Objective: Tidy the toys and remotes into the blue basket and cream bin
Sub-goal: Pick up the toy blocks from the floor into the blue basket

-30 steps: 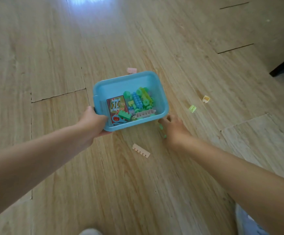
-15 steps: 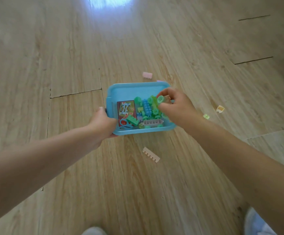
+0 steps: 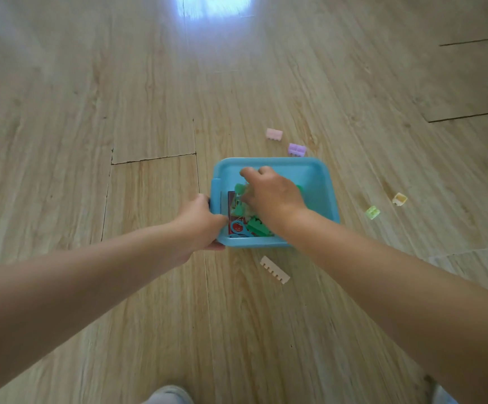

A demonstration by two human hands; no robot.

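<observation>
A blue basket [image 3: 318,182] sits on the wooden floor, holding green and blue toy bricks [image 3: 256,227] and a red card box [image 3: 232,205]. My left hand [image 3: 199,223] grips the basket's left rim. My right hand [image 3: 269,193] is inside the basket over the bricks, fingers curled; whether it holds a brick is hidden. Loose bricks lie on the floor around it: a pink brick [image 3: 274,134], a purple brick [image 3: 297,149], a light green brick [image 3: 372,212], a yellow brick [image 3: 399,198] and a cream comb-shaped piece [image 3: 275,270]. The cream bin is out of view.
Wooden plank floor [image 3: 120,112] with open seams on all sides of the basket. A bright light patch [image 3: 216,7] reflects at the top. Tips of my shoes [image 3: 170,396] show at the bottom edge.
My right hand rose from the floor at the basket's front right corner, carried a green brick over the rim and now reaches deeper toward the basket's left. My left hand kept its grip.
</observation>
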